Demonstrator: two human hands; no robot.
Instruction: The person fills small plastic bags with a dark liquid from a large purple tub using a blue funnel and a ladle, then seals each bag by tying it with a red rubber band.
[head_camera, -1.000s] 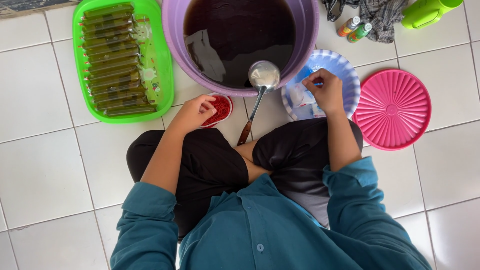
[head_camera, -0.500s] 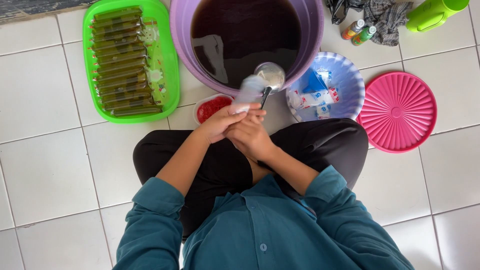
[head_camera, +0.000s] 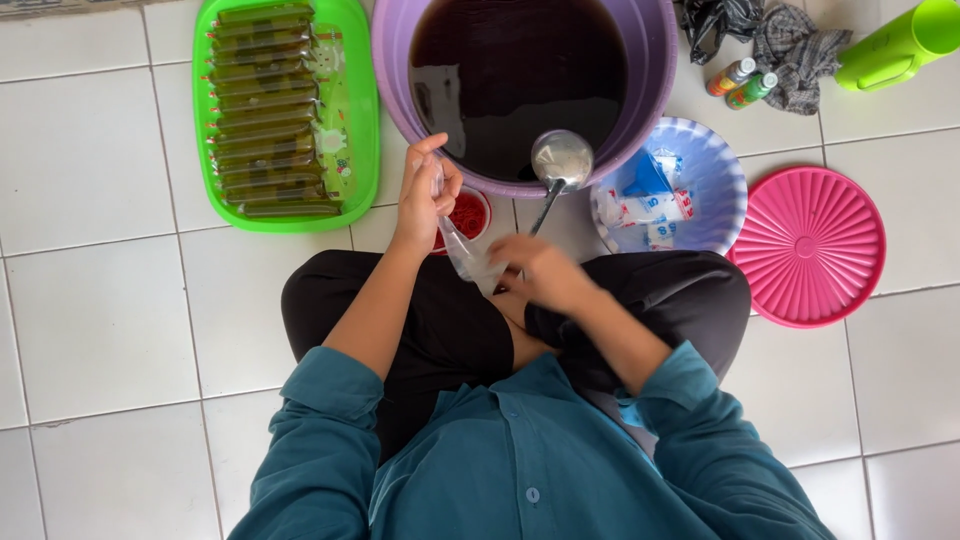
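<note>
I sit cross-legged on a white tiled floor. My left hand (head_camera: 425, 195) pinches the top of a long clear plastic bag (head_camera: 463, 252), close to the rim of a purple tub (head_camera: 660, 70) of dark liquid. My right hand (head_camera: 545, 275) grips the bag's lower end over my lap. A metal ladle (head_camera: 560, 162) leans on the tub's rim, its handle running down toward my right hand. A small red lid (head_camera: 468, 213) lies under my left hand.
A green tray (head_camera: 358, 120) with several filled long packets lies at the left. A blue plate (head_camera: 715, 175) with plastic bags, a pink lid (head_camera: 808, 245), two small bottles (head_camera: 738, 82), a dark cloth (head_camera: 770, 30) and a green jug (head_camera: 900, 40) are at the right.
My hands went from the red lid and the blue plate to meeting in front. Now they have pulled apart, stretching the clear bag between them, left hand up by the tub.
</note>
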